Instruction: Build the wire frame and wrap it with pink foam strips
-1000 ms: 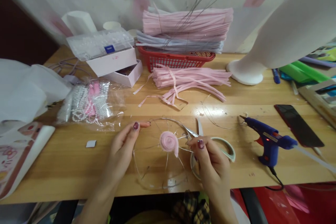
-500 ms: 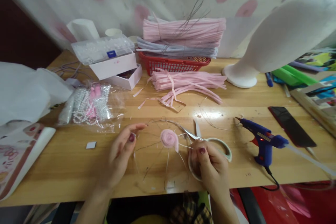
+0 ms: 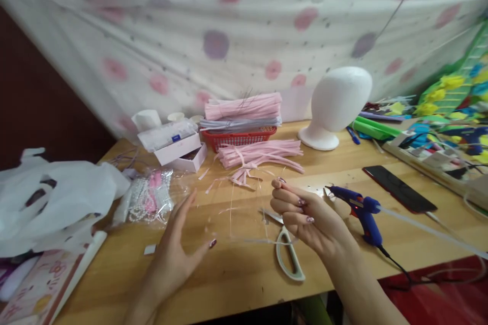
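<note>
My left hand point(image 3: 179, 249) is open over the front of the wooden table, thumb and fingers spread apart. My right hand point(image 3: 305, 213) is closed, thumb and forefinger pinched together, on what looks like a thin wire. Thin, motion-smeared wires point(image 3: 231, 213) stretch between my two hands. The rolled pink piece cannot be made out clearly against the pink strips behind. Scissors point(image 3: 299, 277) with a pale handle lie below my right hand, which partly covers them. A blue glue gun point(image 3: 366, 218) with a small red light stands to the right.
Behind are a bundle of pink fuzzy stems point(image 3: 267, 152), a red basket point(image 3: 236, 138) carrying more bundles, and a white foam head point(image 3: 339, 101). A bag of pearl beads point(image 3: 148, 198) and white boxes point(image 3: 179, 147) stand left. A phone point(image 3: 400, 188) lies right.
My view has tilted up. My right hand has risen and turned, its fingers still pinched. My left hand has spread wider. The pink coil no longer shows plainly, and more of the scissors' handle shows.
</note>
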`<action>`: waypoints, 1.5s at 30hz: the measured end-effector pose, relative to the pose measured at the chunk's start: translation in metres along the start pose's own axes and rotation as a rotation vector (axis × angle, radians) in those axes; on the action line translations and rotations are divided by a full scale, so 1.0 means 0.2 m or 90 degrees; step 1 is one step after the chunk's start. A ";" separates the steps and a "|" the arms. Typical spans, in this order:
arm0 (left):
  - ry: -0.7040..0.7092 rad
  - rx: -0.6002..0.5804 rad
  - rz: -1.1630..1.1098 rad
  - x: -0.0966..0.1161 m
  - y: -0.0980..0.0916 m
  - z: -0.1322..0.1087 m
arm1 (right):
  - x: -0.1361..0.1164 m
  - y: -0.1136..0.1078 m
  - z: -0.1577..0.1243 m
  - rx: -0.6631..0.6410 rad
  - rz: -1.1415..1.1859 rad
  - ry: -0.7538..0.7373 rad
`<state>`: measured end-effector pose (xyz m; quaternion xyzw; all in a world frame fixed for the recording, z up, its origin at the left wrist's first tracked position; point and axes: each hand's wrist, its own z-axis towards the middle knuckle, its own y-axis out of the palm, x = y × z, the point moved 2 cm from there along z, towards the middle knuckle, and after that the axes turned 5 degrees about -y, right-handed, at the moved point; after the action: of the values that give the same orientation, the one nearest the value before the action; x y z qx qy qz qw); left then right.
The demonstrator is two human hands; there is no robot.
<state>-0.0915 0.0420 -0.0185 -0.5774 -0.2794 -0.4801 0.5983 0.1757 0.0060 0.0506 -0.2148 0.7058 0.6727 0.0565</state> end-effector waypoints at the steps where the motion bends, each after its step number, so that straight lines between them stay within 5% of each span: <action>1: 0.005 0.009 0.025 0.02 0.02 0.02 | 0.00 0.02 -0.01 -0.005 0.035 0.027; 6: -0.078 -0.072 -0.117 0.15 0.08 0.04 | 0.00 0.09 0.01 -0.010 0.020 0.064; 11: -0.312 -0.063 -0.168 0.28 0.05 -0.03 | -0.08 0.06 0.01 -0.003 -0.332 0.014; 16: -0.447 -0.195 -0.294 0.31 0.07 -0.06 | -0.14 -0.09 -0.08 0.066 -0.591 -0.254; 19: -0.500 -0.239 -0.372 0.31 0.10 -0.07 | -0.08 -0.18 -0.14 0.082 -0.673 -0.366; 22: -0.508 -0.245 -0.400 0.30 0.12 -0.08 | 0.03 -0.21 -0.17 0.052 -0.704 -0.336; 26: -0.490 -0.245 -0.410 0.27 0.15 -0.10 | 0.10 -0.13 -0.17 0.109 -0.635 -0.354; 32: -0.470 -0.243 -0.507 0.21 0.16 -0.15 | 0.09 -0.06 -0.14 0.161 -0.594 -0.398; 40: -0.448 -0.250 -0.416 0.24 0.12 -0.19 | 0.12 -0.06 -0.13 0.127 -0.560 -0.490; 45: -0.494 -0.223 -0.377 0.10 0.07 -0.15 | 0.13 0.01 -0.13 0.176 -0.580 -0.538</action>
<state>-0.0784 0.0057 -0.0119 -0.7010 -0.5473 -0.4189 0.1834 0.1577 -0.0251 0.0451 -0.2000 0.5408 0.5104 0.6380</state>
